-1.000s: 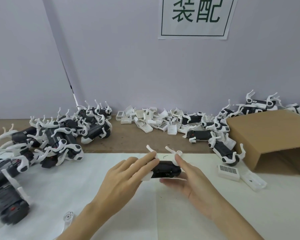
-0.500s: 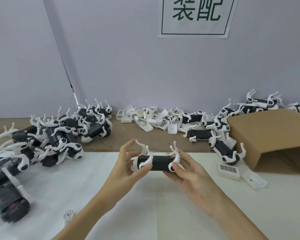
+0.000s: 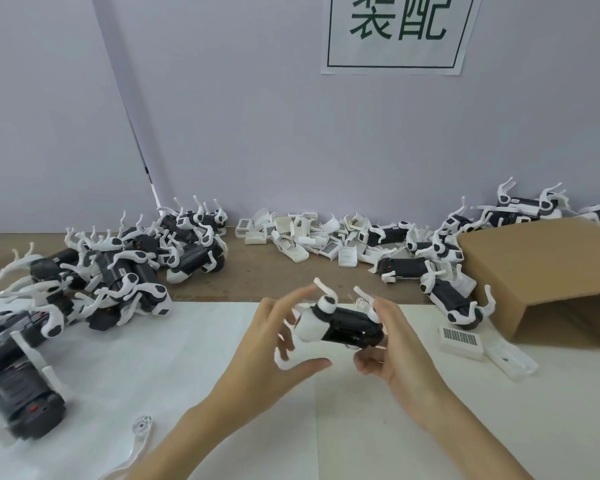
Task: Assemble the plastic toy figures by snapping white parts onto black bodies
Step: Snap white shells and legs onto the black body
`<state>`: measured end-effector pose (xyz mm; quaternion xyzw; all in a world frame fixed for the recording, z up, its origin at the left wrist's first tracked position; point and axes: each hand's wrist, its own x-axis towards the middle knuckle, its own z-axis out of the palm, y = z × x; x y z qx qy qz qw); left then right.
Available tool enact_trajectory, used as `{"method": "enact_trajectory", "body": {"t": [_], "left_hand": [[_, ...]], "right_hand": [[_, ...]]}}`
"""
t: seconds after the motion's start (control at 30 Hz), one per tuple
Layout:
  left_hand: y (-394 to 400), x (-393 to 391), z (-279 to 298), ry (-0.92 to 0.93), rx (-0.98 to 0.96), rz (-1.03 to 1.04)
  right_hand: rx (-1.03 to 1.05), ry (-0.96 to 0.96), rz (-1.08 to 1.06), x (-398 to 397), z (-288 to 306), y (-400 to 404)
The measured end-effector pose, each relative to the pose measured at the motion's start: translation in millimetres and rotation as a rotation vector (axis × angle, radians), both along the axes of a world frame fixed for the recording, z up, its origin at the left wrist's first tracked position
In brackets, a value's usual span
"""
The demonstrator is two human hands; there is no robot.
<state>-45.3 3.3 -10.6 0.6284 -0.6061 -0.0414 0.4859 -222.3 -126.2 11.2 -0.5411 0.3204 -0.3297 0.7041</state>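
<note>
I hold a toy figure [image 3: 343, 323] above the white sheet [image 3: 153, 358]; it has a black body, a white end piece and curved white legs. My right hand [image 3: 399, 355] grips the body's right end from the side and below. My left hand [image 3: 267, 344] is at the white left end with fingers spread and blurred, thumb stretched out under it. Whether those fingers touch the figure is unclear. One white leg hangs down in front of my left palm.
A pile of finished figures [image 3: 125, 275] lies at the left, with black bodies [image 3: 21, 396] nearer me. Loose white parts [image 3: 309, 237] are heaped at the wall. A cardboard box [image 3: 541, 271] lies right, a barcoded white part [image 3: 461, 341] beside it. A loose white leg [image 3: 141, 431] lies near me.
The figure has turned in my hands, from legs pointing up to tilted with its white end to the left. My left hand loosened its grip and spread its fingers.
</note>
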Motion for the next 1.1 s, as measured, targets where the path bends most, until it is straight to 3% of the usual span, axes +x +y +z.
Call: {"method": "enact_trajectory", "body": {"t": [0.07,0.17,0.23,0.3,0.37,0.43,0.57,0.67,0.73,0.83,0.97,1.1], "left_hand": [[0.6,-3.1,1.8,-0.281,-0.039,0.136],[2.6,-5.3,7.3,-0.404,-0.187,0.216],[4.8,-5.3,10.8,-0.393,-0.208,0.066],[8.7,-9.5,15.0,-0.330,-0.106,-0.087],[11.0,-17.7,13.2,-0.275,-0.043,-0.085],[10.2,-25.0,10.0,-0.109,-0.077,-0.009],[5.9,-28.3,15.0,0.549,-0.050,0.039],[4.4,-24.0,18.0,0.728,0.032,0.084],[3.9,-22.3,19.5,0.816,0.052,0.098],[5.3,-26.6,23.1,0.799,0.073,0.089],[10.3,-44.5,25.5,0.634,0.041,-0.053],[12.9,-56.1,21.1,0.352,-0.071,-0.047]], "right_hand": [[0.023,0.089,0.012,-2.9,2.7,-1.6],[-0.021,0.283,0.022,-6.4,4.0,-3.8],[-0.089,0.381,0.033,-6.9,2.2,-3.1],[-0.158,0.471,0.064,-8.3,-0.2,-1.9],[-0.198,0.554,0.117,-10.3,-1.8,-1.5],[-0.227,0.571,0.157,-12.2,-1.2,-2.0],[-0.385,0.386,0.190,-9.2,-0.2,-1.7],[-0.358,0.134,0.218,-4.1,-0.3,5.5],[-0.443,0.178,0.196,-1.2,-2.6,10.2],[-0.388,0.201,0.164,4.1,-12.1,16.6],[0.062,-0.127,0.248,6.1,-11.9,18.8],[0.195,-0.313,0.399,-1.6,-4.6,14.2]]}}
